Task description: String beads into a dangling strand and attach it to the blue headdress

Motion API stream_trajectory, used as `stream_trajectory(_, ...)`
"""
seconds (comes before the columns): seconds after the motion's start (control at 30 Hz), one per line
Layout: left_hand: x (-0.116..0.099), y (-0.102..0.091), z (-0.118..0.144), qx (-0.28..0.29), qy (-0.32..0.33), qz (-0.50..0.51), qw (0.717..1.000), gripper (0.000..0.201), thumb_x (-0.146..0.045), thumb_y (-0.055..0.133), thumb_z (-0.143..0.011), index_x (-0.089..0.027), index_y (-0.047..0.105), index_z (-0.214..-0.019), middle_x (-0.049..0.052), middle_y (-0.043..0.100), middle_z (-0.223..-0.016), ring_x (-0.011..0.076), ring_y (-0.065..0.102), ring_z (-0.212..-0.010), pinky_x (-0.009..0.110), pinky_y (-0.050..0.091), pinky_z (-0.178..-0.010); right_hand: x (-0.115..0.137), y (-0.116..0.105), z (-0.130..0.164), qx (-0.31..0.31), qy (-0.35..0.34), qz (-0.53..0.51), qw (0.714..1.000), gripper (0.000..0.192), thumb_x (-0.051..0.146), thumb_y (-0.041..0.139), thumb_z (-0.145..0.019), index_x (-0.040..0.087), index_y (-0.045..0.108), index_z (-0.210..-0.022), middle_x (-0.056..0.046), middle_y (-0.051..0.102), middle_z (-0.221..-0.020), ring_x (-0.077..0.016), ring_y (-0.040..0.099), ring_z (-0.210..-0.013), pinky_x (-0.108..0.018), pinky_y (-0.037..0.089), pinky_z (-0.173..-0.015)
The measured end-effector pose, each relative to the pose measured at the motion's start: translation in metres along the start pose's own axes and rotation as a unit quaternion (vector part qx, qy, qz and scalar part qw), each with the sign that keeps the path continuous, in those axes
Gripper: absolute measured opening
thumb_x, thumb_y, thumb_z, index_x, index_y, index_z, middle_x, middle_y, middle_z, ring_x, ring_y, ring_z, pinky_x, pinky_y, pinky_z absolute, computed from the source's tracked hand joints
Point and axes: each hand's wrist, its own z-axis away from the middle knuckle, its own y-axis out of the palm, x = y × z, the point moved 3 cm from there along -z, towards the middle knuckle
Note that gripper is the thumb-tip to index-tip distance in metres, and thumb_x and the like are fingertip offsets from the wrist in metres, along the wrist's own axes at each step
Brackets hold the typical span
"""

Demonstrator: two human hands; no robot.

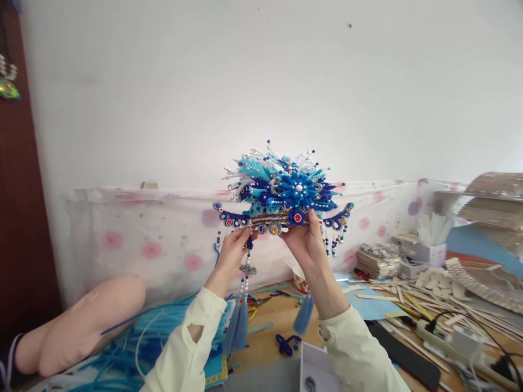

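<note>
I hold up a blue and turquoise ornamental headdress (pixel 286 190) in front of a white wall, above the table. It has a large blue flower with a pearl centre, beaded wings at both sides, red gems along the base, and hanging bead strings with pale blue tassels (pixel 240 326). My left hand (pixel 232 250) grips the lower left edge of its base. My right hand (pixel 306 242) grips the base at the middle right, thumb on the front. Both arms wear cream sleeves.
A mannequin head (pixel 81 326) lies at the left on blue cords (pixel 134 348). Wooden strips (pixel 412 296), boxes and stacked material (pixel 378 261) crowd the right of the wooden table (pixel 278 316). A power strip (pixel 441 332) with cables lies near right. A small white box (pixel 316 370) sits below.
</note>
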Motion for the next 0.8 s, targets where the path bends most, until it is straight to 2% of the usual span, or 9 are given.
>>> stream_trajectory(0.1,-0.002,-0.001,-0.002,-0.014,-0.014,0.024,1.000,0.048,-0.057,0.078,-0.064,-0.014,0.071,-0.082,0.009,0.074,-0.085,0.0201,0.068,-0.081,0.031,0.051,-0.071,-0.003,0.001,0.001,0.001,0.002,-0.007,1.000,0.022,0.039,0.054,-0.093,0.027,0.072,-0.098,0.000,0.079,-0.093,-0.0230,0.068,-0.095,-0.046,0.052,-0.091)
stream_trajectory(0.3,-0.005,-0.001,-0.006,-0.089,-0.003,0.007,0.996,0.019,-0.031,0.073,-0.082,-0.012,0.068,-0.081,0.002,0.070,-0.076,0.0150,0.066,-0.075,0.032,0.053,-0.073,-0.007,0.004,0.005,0.003,0.005,-0.015,1.000,0.021,0.037,0.052,-0.095,0.029,0.072,-0.095,0.001,0.079,-0.091,-0.0214,0.069,-0.093,-0.046,0.052,-0.092)
stream_trajectory(0.5,0.003,-0.001,-0.008,-0.156,0.004,-0.054,0.986,0.018,-0.030,0.068,-0.088,-0.012,0.065,-0.085,0.000,0.066,-0.077,0.0129,0.063,-0.068,0.031,0.054,-0.068,-0.010,0.003,0.007,0.005,0.009,-0.010,1.000,0.022,0.038,0.053,-0.094,0.028,0.073,-0.095,-0.001,0.079,-0.089,-0.0221,0.070,-0.090,-0.047,0.052,-0.091)
stream_trajectory(0.7,0.001,-0.006,-0.010,-0.163,0.026,-0.128,0.978,0.017,-0.029,0.069,-0.086,-0.012,0.065,-0.083,0.001,0.068,-0.081,0.0139,0.065,-0.073,0.031,0.055,-0.070,-0.012,0.002,0.008,0.005,0.008,-0.012,1.000,0.017,0.039,0.063,-0.088,0.027,0.072,-0.096,-0.001,0.079,-0.092,-0.0226,0.069,-0.093,-0.045,0.053,-0.091)
stream_trajectory(0.8,-0.003,-0.010,-0.007,-0.161,0.030,-0.172,0.971,0.019,-0.030,0.071,-0.084,-0.013,0.065,-0.078,-0.001,0.067,-0.074,0.0135,0.064,-0.068,0.031,0.054,-0.070,-0.013,0.002,0.010,0.003,0.009,-0.016,1.000,0.018,0.039,0.063,-0.088,0.026,0.072,-0.096,-0.001,0.079,-0.093,-0.0219,0.069,-0.094,-0.043,0.053,-0.089)
